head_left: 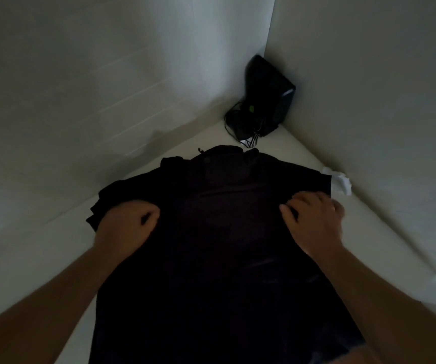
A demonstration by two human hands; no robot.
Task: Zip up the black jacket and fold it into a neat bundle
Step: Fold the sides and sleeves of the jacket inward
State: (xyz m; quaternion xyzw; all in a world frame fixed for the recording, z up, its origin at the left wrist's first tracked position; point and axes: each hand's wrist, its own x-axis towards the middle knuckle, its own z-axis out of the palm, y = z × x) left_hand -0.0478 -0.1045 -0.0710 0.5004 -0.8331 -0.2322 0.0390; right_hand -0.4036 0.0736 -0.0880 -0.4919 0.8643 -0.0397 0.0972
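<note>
Black jacket (222, 232) at frame centre, left hand (130, 222) and right hand (314, 219) each gripping its fabric.

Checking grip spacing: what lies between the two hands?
Head view: only black jacket fabric spans between the left hand and right hand; both grip it.

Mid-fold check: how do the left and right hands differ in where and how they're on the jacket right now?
The left hand sits near the black jacket's bunched left edge, fingers curled under into the cloth; the right hand sits nearer the flat right edge, by white paper. The left hand looks sharp; the right hand is blurred, its grip less clear. Both curl on the fabric at about the same height.
</note>
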